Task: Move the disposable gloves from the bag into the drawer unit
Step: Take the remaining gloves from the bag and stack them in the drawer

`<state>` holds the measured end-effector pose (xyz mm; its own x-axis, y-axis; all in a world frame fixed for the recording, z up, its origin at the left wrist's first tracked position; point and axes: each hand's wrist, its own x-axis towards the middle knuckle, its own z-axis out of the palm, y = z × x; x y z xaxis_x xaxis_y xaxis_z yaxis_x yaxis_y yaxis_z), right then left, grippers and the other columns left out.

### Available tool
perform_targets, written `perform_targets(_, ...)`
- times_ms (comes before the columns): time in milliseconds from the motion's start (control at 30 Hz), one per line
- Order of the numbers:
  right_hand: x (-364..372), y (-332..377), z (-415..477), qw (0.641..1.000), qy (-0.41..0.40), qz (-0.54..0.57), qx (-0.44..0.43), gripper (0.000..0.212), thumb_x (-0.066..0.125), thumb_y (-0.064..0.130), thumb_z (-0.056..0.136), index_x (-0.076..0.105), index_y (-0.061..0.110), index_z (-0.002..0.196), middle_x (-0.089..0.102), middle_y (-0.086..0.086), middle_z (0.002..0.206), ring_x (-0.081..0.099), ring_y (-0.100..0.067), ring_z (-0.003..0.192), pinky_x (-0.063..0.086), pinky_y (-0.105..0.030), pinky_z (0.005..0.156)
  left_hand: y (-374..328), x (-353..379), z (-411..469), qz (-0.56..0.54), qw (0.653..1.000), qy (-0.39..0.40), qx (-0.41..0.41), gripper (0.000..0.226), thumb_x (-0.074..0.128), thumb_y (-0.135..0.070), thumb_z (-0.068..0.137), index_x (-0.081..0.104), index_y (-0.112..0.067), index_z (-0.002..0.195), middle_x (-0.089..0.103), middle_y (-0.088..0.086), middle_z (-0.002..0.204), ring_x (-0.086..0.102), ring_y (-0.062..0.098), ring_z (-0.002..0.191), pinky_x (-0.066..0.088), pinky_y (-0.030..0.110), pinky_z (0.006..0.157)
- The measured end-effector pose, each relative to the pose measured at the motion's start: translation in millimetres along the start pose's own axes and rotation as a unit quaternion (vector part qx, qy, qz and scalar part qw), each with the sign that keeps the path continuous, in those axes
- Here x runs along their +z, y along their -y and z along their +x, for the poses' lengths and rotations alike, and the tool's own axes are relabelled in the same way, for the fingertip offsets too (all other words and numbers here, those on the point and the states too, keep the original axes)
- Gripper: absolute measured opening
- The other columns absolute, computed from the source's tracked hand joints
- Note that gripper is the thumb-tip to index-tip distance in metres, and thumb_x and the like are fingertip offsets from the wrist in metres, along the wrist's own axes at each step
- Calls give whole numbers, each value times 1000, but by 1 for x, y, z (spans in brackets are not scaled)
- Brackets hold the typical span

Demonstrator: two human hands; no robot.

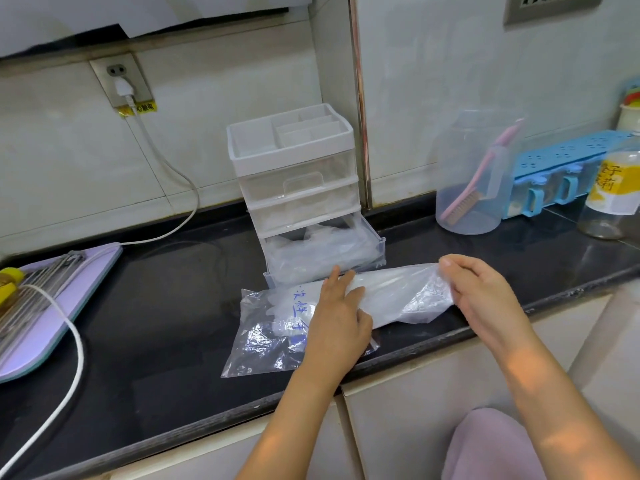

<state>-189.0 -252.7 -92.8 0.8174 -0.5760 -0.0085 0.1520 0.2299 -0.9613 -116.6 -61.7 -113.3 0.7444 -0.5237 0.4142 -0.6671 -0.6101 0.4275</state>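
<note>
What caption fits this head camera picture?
Left hand presses the bag, right hand pinches gloves before the open bottom drawer.

Clear bag [273,327] with blue handwriting and milky translucent gloves [398,292] on a black countertop [156,323]. White-framed drawer unit [294,174] with clear drawers. Lilac board [34,348], pink brush [483,168], sky-blue rack [568,154] dotted with holes, yellow-labelled jar [609,188].

The right hand [485,299] pinches one end of the gloves [398,296], and the left hand [341,320] rests on them. Under and left of that grip lies the bag [263,334] on the counter [173,306]. Just behind stands the drawer unit [294,174], and behind-right a jar [474,188].
</note>
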Motion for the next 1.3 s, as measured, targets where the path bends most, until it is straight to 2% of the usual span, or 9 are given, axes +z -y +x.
perform_targets(167, -9, 0, -4, 998, 31, 39, 40, 31, 60, 0, 89, 56, 7, 120, 68, -8, 100, 67, -14, 90, 58, -21, 76, -3, -2, 1, -61, 998, 5, 7, 45, 43, 4, 87, 58, -13, 127, 40, -4, 146, 11, 0, 141, 21, 14, 113)
perform_targets(267, -11, -3, -6, 996, 52, 59, 29, 35, 52, -7, 91, 55, 7, 123, 68, -10, 99, 68, -16, 91, 57, -25, 80, -17, -4, -1, -96, 995, -1, 24, 33, 57, -17, 93, 58, -18, 125, 47, -7, 138, 22, 4, 141, 9, 0, 106)
perform_targets(367, -14, -1, -8, 994, 88, 64, 21, 41, 48, -13, 90, 55, 11, 123, 69, -8, 100, 68, -15, 94, 57, -23, 77, -36, 1, 2, -85, 995, 10, 51, 48, 71, -40, 82, 58, -21, 124, 50, -8, 132, 29, 6, 136, 19, 14, 111)
perform_targets(467, -15, 0, -9, 993, 108, 38, 14, 43, 52, -11, 88, 57, 15, 122, 71, -1, 94, 68, -12, 92, 56, -21, 74, -46, 9, 6, -57, 997, 12, 58, 41, 73, -38, 80, 62, -19, 114, 56, -5, 122, 41, 10, 124, 33, 21, 105)
perform_targets(567, -15, -2, -8, 995, 94, 21, 10, 41, 55, -7, 89, 58, 15, 123, 69, -1, 100, 67, -8, 92, 55, -19, 76, -47, 14, 8, -60, 998, 5, 25, 14, 66, -28, 88, 66, -16, 95, 63, -5, 103, 53, 10, 101, 44, 26, 89)
perform_targets(867, -2, -8, -6, 985, 12, -162, -59, 38, 56, -3, 87, 61, 23, 114, 65, 8, 108, 62, -3, 98, 48, -15, 75, -42, -6, 13, -298, 944, -11, -145, 13, 67, -24, 88, 77, -15, 85, 72, -13, 81, 59, -7, 64, 45, 12, 69)
perform_targets(1033, 6, -16, -9, 955, 10, -282, -97, 39, 52, -8, 85, 61, 28, 96, 64, 11, 97, 60, 2, 87, 48, -14, 69, -33, -25, 25, -400, 894, -92, -181, 14, 63, -17, 90, 72, -19, 79, 72, -12, 76, 61, -8, 70, 41, 4, 66)
perform_targets(1133, 7, -9, -6, 923, -2, -374, -95, 38, 55, -5, 82, 61, 24, 106, 59, 5, 106, 56, -10, 87, 43, -18, 71, -31, -33, 28, -416, 888, -103, -167, 15, 58, -16, 94, 70, -15, 84, 74, -6, 85, 66, -2, 83, 44, 6, 74)
perform_targets(1300, 20, 31, 0, 874, 72, -430, -216, 68, 67, 6, 83, 39, 29, 140, 34, 10, 146, 32, -9, 134, 24, -21, 105, -30, -32, 30, -402, 903, -84, -127, 17, 56, -17, 95, 67, -19, 82, 74, -4, 88, 67, 5, 89, 44, 9, 75)
